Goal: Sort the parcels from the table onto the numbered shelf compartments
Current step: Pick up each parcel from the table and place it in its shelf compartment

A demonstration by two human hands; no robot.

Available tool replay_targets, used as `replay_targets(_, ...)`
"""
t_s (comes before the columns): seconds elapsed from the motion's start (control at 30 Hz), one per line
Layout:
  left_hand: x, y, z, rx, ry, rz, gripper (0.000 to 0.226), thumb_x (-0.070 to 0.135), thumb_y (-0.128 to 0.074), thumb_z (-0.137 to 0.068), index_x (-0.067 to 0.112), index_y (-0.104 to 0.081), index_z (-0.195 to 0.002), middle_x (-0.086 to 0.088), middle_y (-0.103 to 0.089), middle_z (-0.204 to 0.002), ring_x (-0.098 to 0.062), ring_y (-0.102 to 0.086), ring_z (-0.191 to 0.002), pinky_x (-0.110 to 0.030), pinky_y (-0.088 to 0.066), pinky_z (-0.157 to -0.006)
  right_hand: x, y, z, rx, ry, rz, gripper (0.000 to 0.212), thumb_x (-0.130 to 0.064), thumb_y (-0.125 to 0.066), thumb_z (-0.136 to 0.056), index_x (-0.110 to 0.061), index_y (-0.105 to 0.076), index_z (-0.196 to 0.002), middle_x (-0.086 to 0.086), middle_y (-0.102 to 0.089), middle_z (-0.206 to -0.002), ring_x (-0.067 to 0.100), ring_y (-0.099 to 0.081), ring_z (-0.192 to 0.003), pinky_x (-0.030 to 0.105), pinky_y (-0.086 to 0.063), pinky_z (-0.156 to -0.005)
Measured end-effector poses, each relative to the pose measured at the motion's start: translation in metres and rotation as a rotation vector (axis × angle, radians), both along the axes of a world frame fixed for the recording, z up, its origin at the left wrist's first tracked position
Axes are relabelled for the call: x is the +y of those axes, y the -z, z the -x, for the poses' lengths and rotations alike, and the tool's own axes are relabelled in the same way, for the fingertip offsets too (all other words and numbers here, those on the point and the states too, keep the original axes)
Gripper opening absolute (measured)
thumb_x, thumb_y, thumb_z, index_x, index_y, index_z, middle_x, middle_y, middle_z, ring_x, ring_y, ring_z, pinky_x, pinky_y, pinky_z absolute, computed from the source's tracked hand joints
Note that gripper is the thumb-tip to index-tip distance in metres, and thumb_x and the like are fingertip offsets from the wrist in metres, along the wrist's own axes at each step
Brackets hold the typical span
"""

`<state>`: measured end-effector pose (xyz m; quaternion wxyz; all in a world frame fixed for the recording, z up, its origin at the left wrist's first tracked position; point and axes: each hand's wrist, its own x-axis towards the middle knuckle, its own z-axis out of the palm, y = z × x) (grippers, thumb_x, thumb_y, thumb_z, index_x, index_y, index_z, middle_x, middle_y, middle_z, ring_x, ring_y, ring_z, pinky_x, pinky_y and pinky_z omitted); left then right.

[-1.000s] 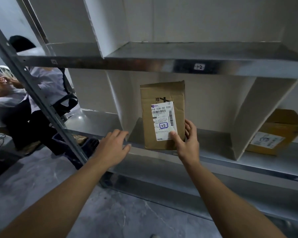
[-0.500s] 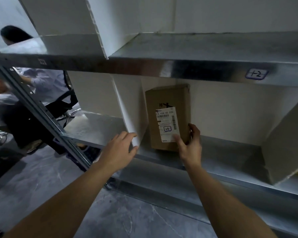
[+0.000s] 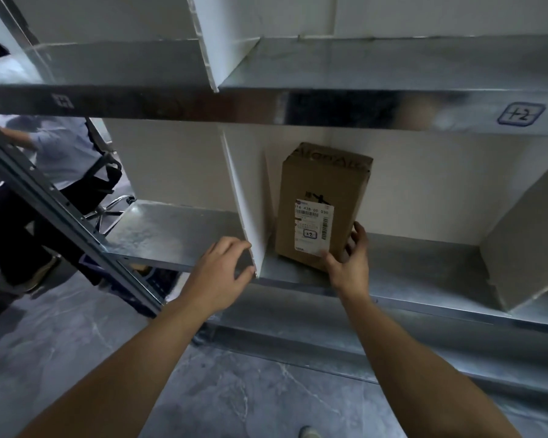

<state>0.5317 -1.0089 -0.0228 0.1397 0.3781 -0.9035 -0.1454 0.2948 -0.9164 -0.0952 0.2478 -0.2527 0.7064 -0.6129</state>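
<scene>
The brown cardboard parcel (image 3: 323,203) stands upright on the metal shelf (image 3: 418,263), at the left end of its compartment and just beyond your right hand (image 3: 350,263). Its white shipping label (image 3: 313,227) faces you, with a handwritten mark that reads like "+2" or "1-2" boxed near the bottom. Your right hand is spread around the parcel's lower right corner: the thumb lies against the front face below the label, and the fingers (image 3: 359,238) reach along the right side, touching the cardboard without closing fully around it. Between your two hands rises the white divider panel (image 3: 246,203), which the parcel stands just beside. Your left hand (image 3: 223,273) rests at the front edge of this divider, fingers loosely curled against its left face and holding nothing else. Above and to the right of your right hand, the front rim of the upper shelf (image 3: 329,105) carries a handwritten tag (image 3: 521,114) with the same kind of mark. Farther right of your right hand, a second white divider (image 3: 525,232) leans at a slant. Well to the left of your left hand, past the slanting metal upright (image 3: 45,203), a seated person (image 3: 54,156) in a light shirt occupies an office chair (image 3: 106,184). Below both forearms lies a grey marbled floor (image 3: 250,396).
</scene>
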Motion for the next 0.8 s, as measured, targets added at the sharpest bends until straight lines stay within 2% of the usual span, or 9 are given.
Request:
replay_targets(0.07,-0.002,0.001,-0.001,-0.003,0.02,-0.003,0.046,0.034,-0.059,-0.093,0.017,-0.05,-0.136,0.0,-0.047,-0.132,-0.02,-0.047,-0.121,-0.034,-0.041,-0.099,-0.003,-0.001,-0.001,-0.035,-0.006,0.017,0.092,-0.011,-0.08,-0.084,-0.033,-0.023,-0.152,-0.006,-0.048,-0.146,0.008,-0.053,-0.123,0.029,-0.05,-0.101)
replay_targets(0.17,-0.004,0.004,0.0,-0.006,0.051,0.0,0.047,0.033,-0.058,-0.094,0.018,-0.049,-0.137,0.001,-0.048,-0.132,-0.019,-0.046,-0.12,-0.033,-0.041,-0.098,-0.008,-0.003,0.001,-0.048,0.012,0.041,0.086,-0.011,-0.079,-0.085,-0.028,-0.026,-0.151,-0.015,-0.051,-0.127,-0.002,-0.056,-0.105,0.008,-0.051,-0.08)
replay_targets(0.23,-0.004,0.006,0.001,-0.012,0.067,-0.006,0.048,0.034,-0.058,-0.094,0.02,-0.047,-0.138,0.003,-0.047,-0.132,-0.017,-0.046,-0.12,-0.032,-0.041,-0.097,-0.012,-0.003,0.004,-0.036,0.024,0.029,0.084,-0.012,-0.078,-0.086,-0.027,-0.027,-0.151,-0.016,-0.052,-0.124,-0.009,-0.056,-0.096,0.005,-0.049,-0.076)
replay_targets(0.3,-0.005,0.009,0.003,-0.008,0.086,-0.008,0.047,0.033,-0.059,-0.093,0.021,-0.047,-0.137,0.003,-0.047,-0.131,-0.017,-0.046,-0.119,-0.03,-0.041,-0.096,-0.015,-0.003,0.009,-0.021,0.027,0.015,0.083,-0.013,-0.078,-0.086,-0.029,-0.028,-0.151,-0.015,-0.054,-0.125,-0.012,-0.056,-0.096,0.011,-0.05,-0.084)
replay_targets(0.4,-0.005,0.011,0.006,-0.011,0.107,-0.006,0.046,0.032,-0.06,-0.092,0.022,-0.049,-0.135,0.003,-0.048,-0.13,-0.017,-0.046,-0.117,-0.028,-0.039,-0.095,-0.019,0.0,0.016,-0.022,0.004,0.009,0.084,-0.013,-0.078,-0.086,-0.032,-0.029,-0.151,-0.015,-0.057,-0.124,-0.005,-0.059,-0.104,0.024,-0.052,-0.093)
replay_targets(0.5,-0.008,0.012,0.008,-0.015,0.119,-0.007,0.045,0.033,-0.059,-0.093,0.022,-0.048,-0.136,0.003,-0.048,-0.13,-0.016,-0.046,-0.119,-0.027,-0.038,-0.096,-0.021,0.002,0.021,-0.012,-0.001,-0.012,0.084,-0.013,-0.078,-0.086,-0.035,-0.029,-0.151,-0.024,-0.057,-0.117,0.0,-0.058,-0.108,0.023,-0.049,-0.094)
replay_targets(0.57,-0.009,0.012,0.008,-0.015,0.124,-0.005,0.045,0.033,-0.058,-0.094,0.023,-0.047,-0.136,0.004,-0.047,-0.13,-0.015,-0.045,-0.119,-0.026,-0.036,-0.096,-0.021,0.004,0.022,-0.002,0.001,-0.027,0.084,-0.012,-0.077,-0.086,-0.034,-0.029,-0.151,-0.028,-0.055,-0.115,-0.003,-0.056,-0.107,0.017,-0.049,-0.09)
replay_targets(0.67,-0.01,0.013,0.008,-0.021,0.139,-0.005,0.045,0.034,-0.057,-0.094,0.023,-0.047,-0.137,0.005,-0.046,-0.131,-0.013,-0.044,-0.12,-0.023,-0.033,-0.096,-0.02,0.006,0.021,0.01,0.008,-0.054,0.083,-0.012,-0.077,-0.087,-0.034,-0.028,-0.151,-0.022,-0.054,-0.118,0.003,-0.055,-0.114,0.015,-0.048,-0.089)
replay_targets(0.8,-0.011,0.013,0.009,0.001,0.151,-0.017,0.045,0.033,-0.058,-0.093,0.022,-0.049,-0.136,0.005,-0.048,-0.129,-0.014,-0.045,-0.119,-0.026,-0.037,-0.096,-0.013,0.003,0.018,0.058,0.025,-0.106,0.082,-0.022,-0.078,-0.087,-0.035,-0.029,-0.151,-0.008,-0.055,-0.14,0.012,-0.052,-0.127,0.034,-0.049,-0.103)
